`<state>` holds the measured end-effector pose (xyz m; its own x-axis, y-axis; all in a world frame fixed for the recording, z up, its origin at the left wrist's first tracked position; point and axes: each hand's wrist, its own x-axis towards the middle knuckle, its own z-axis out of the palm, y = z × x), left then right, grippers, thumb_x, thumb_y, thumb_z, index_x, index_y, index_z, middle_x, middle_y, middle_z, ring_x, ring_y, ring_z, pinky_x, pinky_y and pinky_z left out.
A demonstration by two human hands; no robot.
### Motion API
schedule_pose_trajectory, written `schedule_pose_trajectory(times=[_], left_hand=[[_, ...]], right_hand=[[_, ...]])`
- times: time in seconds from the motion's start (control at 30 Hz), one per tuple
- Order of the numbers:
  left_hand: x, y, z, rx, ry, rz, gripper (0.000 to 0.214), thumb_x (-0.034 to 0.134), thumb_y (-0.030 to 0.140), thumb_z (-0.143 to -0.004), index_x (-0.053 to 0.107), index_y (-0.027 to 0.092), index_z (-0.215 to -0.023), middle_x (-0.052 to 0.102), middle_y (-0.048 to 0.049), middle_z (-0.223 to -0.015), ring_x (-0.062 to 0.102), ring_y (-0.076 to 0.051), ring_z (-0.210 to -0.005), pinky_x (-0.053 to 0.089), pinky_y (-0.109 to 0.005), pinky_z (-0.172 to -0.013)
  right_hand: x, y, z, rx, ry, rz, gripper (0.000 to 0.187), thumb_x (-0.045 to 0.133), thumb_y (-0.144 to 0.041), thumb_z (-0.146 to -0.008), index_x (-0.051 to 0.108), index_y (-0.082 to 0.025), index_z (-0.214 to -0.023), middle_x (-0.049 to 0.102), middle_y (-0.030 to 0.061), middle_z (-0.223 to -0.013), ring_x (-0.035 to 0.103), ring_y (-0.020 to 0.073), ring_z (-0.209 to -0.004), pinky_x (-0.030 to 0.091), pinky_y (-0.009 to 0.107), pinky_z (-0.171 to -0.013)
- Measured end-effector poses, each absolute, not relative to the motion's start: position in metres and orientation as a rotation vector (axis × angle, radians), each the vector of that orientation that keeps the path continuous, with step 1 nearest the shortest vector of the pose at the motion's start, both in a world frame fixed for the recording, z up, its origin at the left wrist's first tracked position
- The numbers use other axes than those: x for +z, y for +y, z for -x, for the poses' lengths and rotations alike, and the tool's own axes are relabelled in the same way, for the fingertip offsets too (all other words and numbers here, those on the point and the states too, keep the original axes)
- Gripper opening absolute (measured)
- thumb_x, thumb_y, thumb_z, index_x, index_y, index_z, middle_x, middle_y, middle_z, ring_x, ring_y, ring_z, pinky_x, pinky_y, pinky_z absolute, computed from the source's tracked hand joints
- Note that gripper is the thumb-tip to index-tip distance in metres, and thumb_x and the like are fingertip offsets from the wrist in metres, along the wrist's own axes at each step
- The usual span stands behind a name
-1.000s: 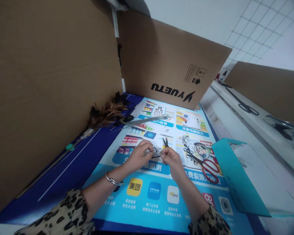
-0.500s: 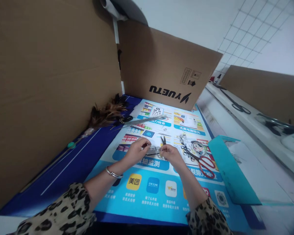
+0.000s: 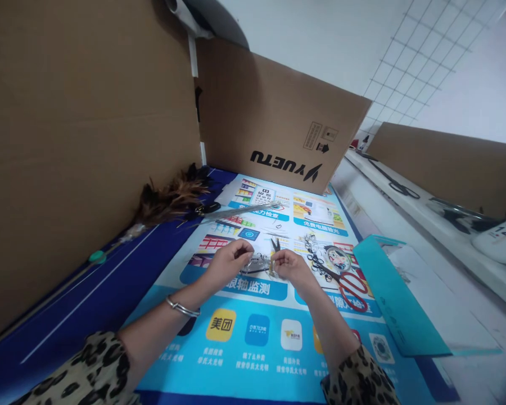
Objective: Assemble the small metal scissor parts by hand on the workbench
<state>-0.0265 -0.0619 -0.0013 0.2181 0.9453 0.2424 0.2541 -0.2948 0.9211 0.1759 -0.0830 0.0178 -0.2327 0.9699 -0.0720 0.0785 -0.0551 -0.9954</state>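
Left wall: cardboard panel (image 3: pixel 88 107), feather duster (image 3: pixel 171 194) beside it
Table (image 3: pixel 109 304): printed poster (image 3: pixel 236 385) on blue
2 hands: left hand (image 3: pixel 227 261), right hand (image 3: pixel 293 267), both pinched on small wiry pieces (image 3: pixel 259 263) between them
Right: red-handled scissors (image 3: pixel 354 288), teal folder (image 3: pixel 398 298), white ledge (image 3: pixel 417 211)

Craft workspace, red-handled scissors (image 3: pixel 340 278), cardboard screen (image 3: pixel 274 112) (lettered)

A tall brown cardboard panel (image 3: pixel 76 129) stood along the left, meeting a printed cardboard panel (image 3: pixel 270 107) behind the blue-covered counter (image 3: pixel 95 301). Beyond rose a white wall (image 3: pixel 312 48) with a dark wire grid (image 3: pixel 419 64); the light was cool and dim, leaving the left panel's top shadowed.
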Motion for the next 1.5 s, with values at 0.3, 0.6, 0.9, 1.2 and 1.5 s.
schedule_pose_trajectory(times=[0.3, 0.6, 0.9, 1.2, 1.5], left_hand=[[0.001, -0.064, 0.026, 1.075, 1.111, -1.749, 0.011, 0.049, 0.019, -0.075, 0.057, 0.017, -0.083, 0.058, 0.0007, -0.073, 0.051, -0.012, -0.066, 0.04, -0.022, -0.059], [0.001, -0.07, 0.023, 1.02, 1.062, -1.856, 0.017, 0.052, 0.015, -0.072, 0.059, 0.018, -0.087, 0.059, 0.0001, -0.078, 0.051, -0.012, -0.066, 0.041, -0.023, -0.061], [0.004, -0.07, 0.024, 1.1, 1.137, -1.924, 0.01, 0.053, 0.023, -0.076, 0.061, 0.018, -0.08, 0.06, -0.0006, -0.075, 0.053, -0.013, -0.07, 0.041, -0.024, -0.063], [0.005, -0.07, 0.025, 1.153, 1.159, -1.855, 0.01, 0.053, 0.023, -0.076, 0.06, 0.017, -0.082, 0.06, -0.0009, -0.076, 0.054, -0.014, -0.072, 0.042, -0.024, -0.065], [0.007, -0.076, 0.022, 1.161, 1.11, -1.895, 0.009, 0.053, 0.021, -0.076, 0.06, 0.017, -0.081, 0.06, -0.0005, -0.076, 0.054, -0.014, -0.072, 0.041, -0.024, -0.065]], right_hand=[[0.011, -0.083, -0.175, 1.502, -1.318, 1.149, 0.022, 0.061, -0.015, -0.06, 0.058, -0.017, -0.082, 0.054, -0.0031, -0.062, 0.041, 0.0061, -0.046, 0.028, 0.019, -0.042], [0.011, -0.085, -0.179, 1.591, -1.225, 1.164, 0.02, 0.064, -0.015, -0.059, 0.058, -0.017, -0.078, 0.053, -0.0034, -0.06, 0.043, 0.0062, -0.044, 0.03, 0.02, -0.043], [0.013, -0.089, -0.172, 1.404, -1.285, 1.24, 0.019, 0.064, -0.027, -0.067, 0.056, -0.018, -0.082, 0.05, -0.0046, -0.057, 0.043, 0.0081, -0.048, 0.032, 0.021, -0.045], [0.011, -0.098, -0.158, 0.924, -1.516, 1.409, 0.022, 0.062, -0.036, -0.068, 0.055, -0.021, -0.082, 0.052, -0.0009, -0.065, 0.044, 0.0116, -0.055, 0.037, 0.024, -0.049], [-0.007, -0.1, -0.151, 0.732, -1.665, 1.503, 0.021, 0.061, -0.033, -0.069, 0.052, -0.022, -0.084, 0.05, -0.0033, -0.065, 0.043, 0.0104, -0.053, 0.037, 0.023, -0.05]])
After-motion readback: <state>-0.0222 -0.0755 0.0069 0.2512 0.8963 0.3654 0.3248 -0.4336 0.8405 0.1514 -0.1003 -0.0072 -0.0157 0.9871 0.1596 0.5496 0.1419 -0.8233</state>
